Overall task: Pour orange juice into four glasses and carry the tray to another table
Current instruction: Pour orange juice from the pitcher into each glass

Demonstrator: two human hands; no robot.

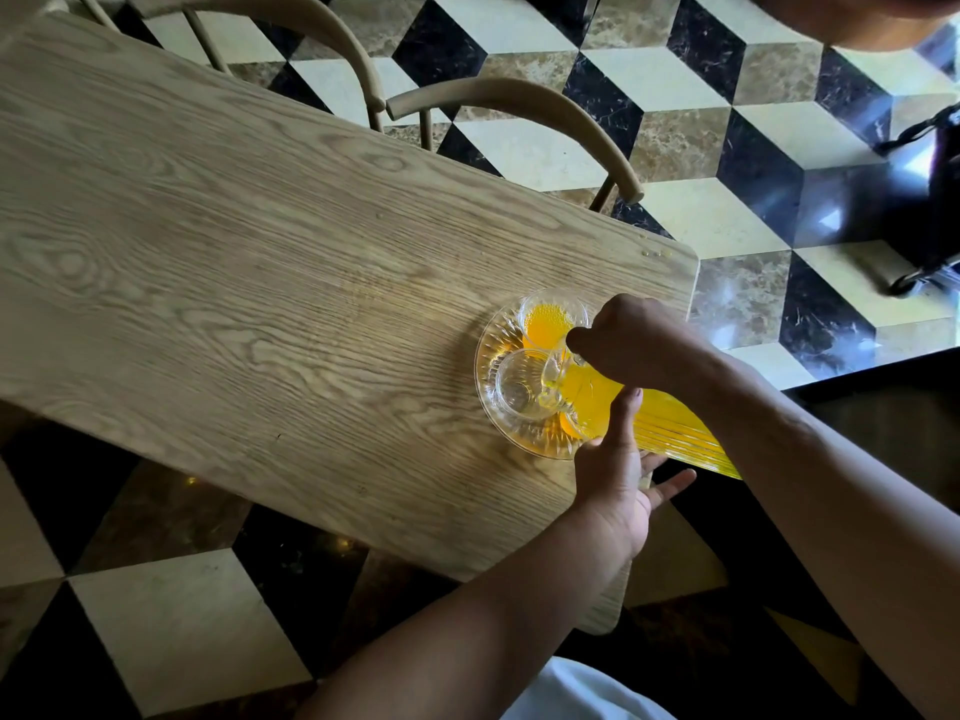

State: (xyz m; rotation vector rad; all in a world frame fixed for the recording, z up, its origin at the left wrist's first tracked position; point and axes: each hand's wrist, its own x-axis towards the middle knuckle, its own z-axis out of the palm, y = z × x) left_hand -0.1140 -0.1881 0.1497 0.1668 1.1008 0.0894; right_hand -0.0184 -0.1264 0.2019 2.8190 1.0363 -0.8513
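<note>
Right now I see a clear tray [491, 402] near the right end of the tabletop [260, 252], close to the near edge. On it sit glasses: the far one [551, 320] has juice, the near-left one [522, 384] looks empty. My R hand [631, 340] is curled round the handle of a jug [670, 423], tipped w/ its spout over the glasses. My L hand [618, 475] props the jug from below, fingers straight. Two chairs [514, 122] stand along the far edge.
</note>
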